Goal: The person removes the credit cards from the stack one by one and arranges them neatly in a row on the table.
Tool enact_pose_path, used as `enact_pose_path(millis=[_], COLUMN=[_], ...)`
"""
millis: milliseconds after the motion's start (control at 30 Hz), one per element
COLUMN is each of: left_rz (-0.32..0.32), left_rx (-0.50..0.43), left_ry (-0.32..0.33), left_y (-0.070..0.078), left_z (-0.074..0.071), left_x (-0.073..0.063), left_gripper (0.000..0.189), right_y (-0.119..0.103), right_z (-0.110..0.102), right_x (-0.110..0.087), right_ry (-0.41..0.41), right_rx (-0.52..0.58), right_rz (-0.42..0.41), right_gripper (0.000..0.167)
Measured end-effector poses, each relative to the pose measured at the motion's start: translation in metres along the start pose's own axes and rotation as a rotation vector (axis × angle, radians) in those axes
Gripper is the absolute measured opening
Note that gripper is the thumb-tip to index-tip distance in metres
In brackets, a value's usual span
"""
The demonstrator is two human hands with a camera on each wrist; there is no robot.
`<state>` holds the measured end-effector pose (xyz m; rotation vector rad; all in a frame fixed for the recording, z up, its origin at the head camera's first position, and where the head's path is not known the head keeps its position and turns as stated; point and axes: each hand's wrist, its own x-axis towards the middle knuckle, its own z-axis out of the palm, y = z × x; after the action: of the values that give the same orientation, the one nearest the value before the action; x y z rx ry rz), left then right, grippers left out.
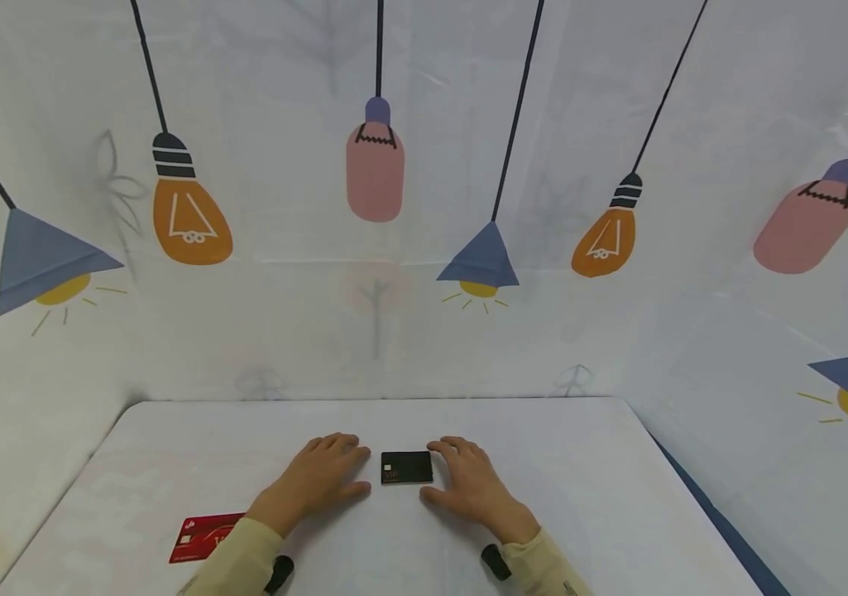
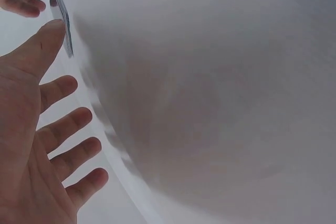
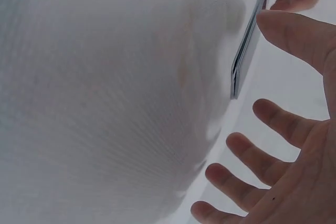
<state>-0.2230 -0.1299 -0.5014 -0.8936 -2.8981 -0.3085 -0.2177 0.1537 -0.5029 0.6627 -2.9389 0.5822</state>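
Observation:
A black card with small gold lettering and a pale square lies flat on the white table, between the two hands. Edge-on in the right wrist view, it shows as a thin stack of layers. To its left is my left hand, palm inward, fingers spread and relaxed, with a gap to the card. My right hand faces it from the other side, its index fingertip right at the card's right edge and its thumb just below the near corner. Neither hand grips anything.
A red card lies on the table at the left, partly covered by my left sleeve. White fabric walls printed with hanging lamps rise behind and beside the table. Dark wrist straps show at both cuffs.

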Motion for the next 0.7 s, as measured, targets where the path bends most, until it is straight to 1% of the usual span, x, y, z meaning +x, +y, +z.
enact_pose_path(millis=[167,333,500,700], left_rz=[-0.027,-0.019,-0.012,-0.037], left_rx=[-0.007,-0.015,0.002,0.042], left_ry=[-0.009,-0.003,-0.006,-0.044], left_y=[0.007,0.012,0.017,0.022], left_z=[0.000,0.002,0.005,0.010], left_x=[0.006,0.011,0.018,0.025], left_gripper=[0.058,0.062,0.063,0.064], right_y=[0.002,0.003,0.006,0.014], right_z=[0.001,0.001,-0.001,-0.002], right_x=[0.000,0.000,0.002,0.005], right_ry=[0.002,-0.005,-0.018,-0.071], right_rx=[0.005,0.007,0.024,0.014], right_rz=[0.006,0.014,-0.013,-0.051], right_gripper=[0.062,0.062,0.062,0.065])
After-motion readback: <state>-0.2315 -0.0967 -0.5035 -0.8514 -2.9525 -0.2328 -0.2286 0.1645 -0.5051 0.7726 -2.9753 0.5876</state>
